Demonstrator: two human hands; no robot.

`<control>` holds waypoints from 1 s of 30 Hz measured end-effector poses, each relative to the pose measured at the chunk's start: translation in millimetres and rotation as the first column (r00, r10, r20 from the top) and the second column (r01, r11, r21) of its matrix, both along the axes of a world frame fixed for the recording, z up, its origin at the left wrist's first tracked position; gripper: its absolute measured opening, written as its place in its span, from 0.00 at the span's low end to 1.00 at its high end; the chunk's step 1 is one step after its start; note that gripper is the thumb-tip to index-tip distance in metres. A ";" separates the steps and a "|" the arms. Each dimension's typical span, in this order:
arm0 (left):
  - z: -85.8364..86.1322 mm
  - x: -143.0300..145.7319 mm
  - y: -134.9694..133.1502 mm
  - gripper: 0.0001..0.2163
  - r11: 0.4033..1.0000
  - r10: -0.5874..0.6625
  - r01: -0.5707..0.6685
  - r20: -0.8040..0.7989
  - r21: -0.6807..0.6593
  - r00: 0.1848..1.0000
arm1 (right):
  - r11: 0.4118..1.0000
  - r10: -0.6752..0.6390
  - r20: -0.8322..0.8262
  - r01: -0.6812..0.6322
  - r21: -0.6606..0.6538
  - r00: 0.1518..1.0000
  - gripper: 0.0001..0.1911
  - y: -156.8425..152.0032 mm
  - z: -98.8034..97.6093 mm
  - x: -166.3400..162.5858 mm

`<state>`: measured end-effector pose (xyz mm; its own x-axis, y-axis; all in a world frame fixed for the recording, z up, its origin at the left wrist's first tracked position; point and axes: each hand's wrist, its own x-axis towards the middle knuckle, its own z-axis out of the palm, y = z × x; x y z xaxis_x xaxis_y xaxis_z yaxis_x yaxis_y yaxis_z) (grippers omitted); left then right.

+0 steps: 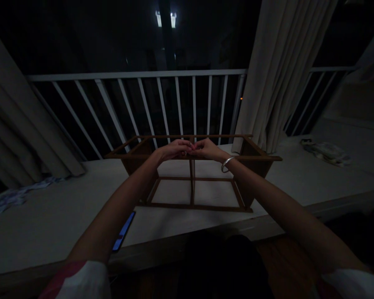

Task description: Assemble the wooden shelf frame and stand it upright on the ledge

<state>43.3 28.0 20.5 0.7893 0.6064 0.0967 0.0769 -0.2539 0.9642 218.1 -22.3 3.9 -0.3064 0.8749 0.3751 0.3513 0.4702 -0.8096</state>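
A brown wooden frame (218, 207), like a small rack with side panels and a middle divider, stands on the pale window ledge. Above the middle of its top front rail, my left hand (176, 149) and my right hand (207, 149) meet with their fingertips together. Both hands are closed in a pinch. Whatever lies between the fingers is too small and dark to make out. On my right wrist is a silver bangle (227, 163). The hands partly hide the rail and the top of the divider.
A phone (124, 232) with a lit screen lies at the ledge (162, 230) edge, beside my left forearm. Behind the frame runs a white railing (177, 104) before a dark window. Curtains (277, 74) hang at both sides. Crumpled cloth (327, 153) lies at the right.
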 end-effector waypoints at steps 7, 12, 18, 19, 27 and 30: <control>-2.5 -0.9 2.9 0.11 0.999 0.024 -0.023 0.038 -0.042 0.999 | 0.999 0.024 -0.031 -0.025 -0.028 0.999 0.18 -2.3 2.8 -2.0; -1.7 0.5 1.5 0.11 0.996 0.030 -0.021 0.103 -0.088 0.994 | 0.999 0.051 -0.042 -0.051 0.004 0.998 0.17 -2.6 2.8 -1.2; -1.4 1.3 0.4 0.12 0.995 -0.007 0.023 0.163 -0.099 0.987 | 0.997 0.065 -0.011 -0.065 0.039 0.998 0.16 -1.1 1.6 0.8; -1.7 1.5 0.4 0.12 0.995 0.002 0.015 0.169 -0.099 0.986 | 0.997 0.061 -0.004 -0.061 0.039 0.998 0.16 -1.0 1.6 0.7; -2.5 4.0 1.3 0.10 0.989 0.093 -0.062 0.239 -0.135 0.967 | 0.999 0.028 -0.003 -0.028 0.039 1.000 0.15 -0.6 1.8 -0.3; -1.8 4.0 2.6 0.10 0.985 0.093 -0.054 0.242 -0.165 0.966 | 0.999 0.024 -0.004 -0.024 0.030 1.000 0.15 -0.8 1.9 -0.4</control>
